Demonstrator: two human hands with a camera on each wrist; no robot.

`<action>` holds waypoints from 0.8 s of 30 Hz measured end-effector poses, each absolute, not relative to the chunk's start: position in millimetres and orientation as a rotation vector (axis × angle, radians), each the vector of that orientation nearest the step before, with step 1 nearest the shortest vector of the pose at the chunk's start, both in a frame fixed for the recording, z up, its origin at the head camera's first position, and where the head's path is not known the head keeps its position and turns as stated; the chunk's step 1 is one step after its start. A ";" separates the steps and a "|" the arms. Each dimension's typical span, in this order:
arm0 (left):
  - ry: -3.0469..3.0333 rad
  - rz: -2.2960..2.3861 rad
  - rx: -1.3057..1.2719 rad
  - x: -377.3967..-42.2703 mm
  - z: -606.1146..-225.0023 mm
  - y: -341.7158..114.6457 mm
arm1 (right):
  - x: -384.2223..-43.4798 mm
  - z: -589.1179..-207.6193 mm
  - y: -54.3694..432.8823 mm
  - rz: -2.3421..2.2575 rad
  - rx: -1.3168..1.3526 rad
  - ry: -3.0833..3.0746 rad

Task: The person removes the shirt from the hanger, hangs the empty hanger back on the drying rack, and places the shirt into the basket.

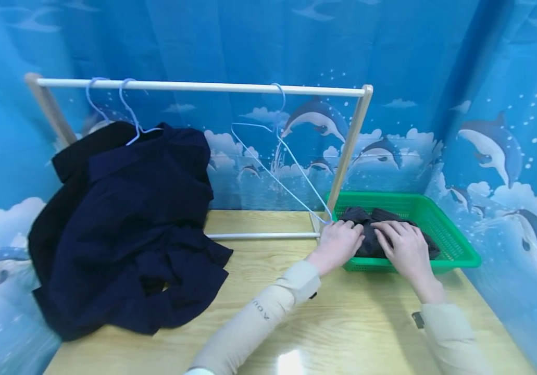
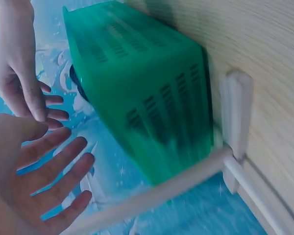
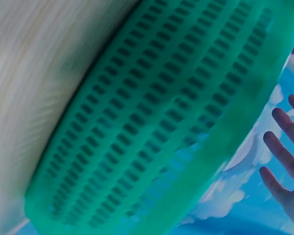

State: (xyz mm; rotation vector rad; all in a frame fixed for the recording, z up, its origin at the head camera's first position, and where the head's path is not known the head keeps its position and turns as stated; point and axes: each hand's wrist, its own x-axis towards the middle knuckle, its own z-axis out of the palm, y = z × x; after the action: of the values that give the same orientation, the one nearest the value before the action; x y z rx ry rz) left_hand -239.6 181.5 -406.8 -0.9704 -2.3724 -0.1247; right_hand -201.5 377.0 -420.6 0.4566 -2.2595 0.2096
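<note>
In the head view, a dark, faintly striped garment [image 1: 366, 247] lies bunched in a green plastic basket [image 1: 456, 237]. My left hand [image 1: 340, 244] is over the basket's left end, beside the garment and close to the low corner of a bare light-blue hanger [image 1: 291, 148]. To its right, my right hand [image 1: 404, 250] is over the garment. In the left wrist view, the left hand's fingers [image 2: 59, 178] are spread and extended, holding nothing. The right hand's fingers [image 3: 284, 152] also look loosely extended in the right wrist view. Whether either hand touches the cloth is hard to tell.
A rack with a white rail [image 1: 212, 87] and wooden posts stands on the wooden table [image 1: 268, 312]. Dark navy garments [image 1: 141, 208] hang on hangers at its left. The right post [image 1: 350, 148] rises beside the basket. A blue dolphin-print curtain [image 1: 249, 41] surrounds the table.
</note>
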 end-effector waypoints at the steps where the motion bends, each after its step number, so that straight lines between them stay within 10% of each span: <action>1: -2.366 -0.132 -0.962 -239.6 -406.4 175.2 | -202.2 -420.5 371.5 0.203 0.479 -2.244; 24: -2.340 -0.132 -0.791 -233.2 -416.7 29.6 | -209.8 -435.0 267.5 0.164 0.782 -2.217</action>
State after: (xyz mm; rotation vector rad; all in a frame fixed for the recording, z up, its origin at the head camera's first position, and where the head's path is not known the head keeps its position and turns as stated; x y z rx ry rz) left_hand -233.2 29.6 -416.7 -0.7914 -2.3397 -0.1322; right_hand -209.8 267.5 -435.0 0.7817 -2.2171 0.1644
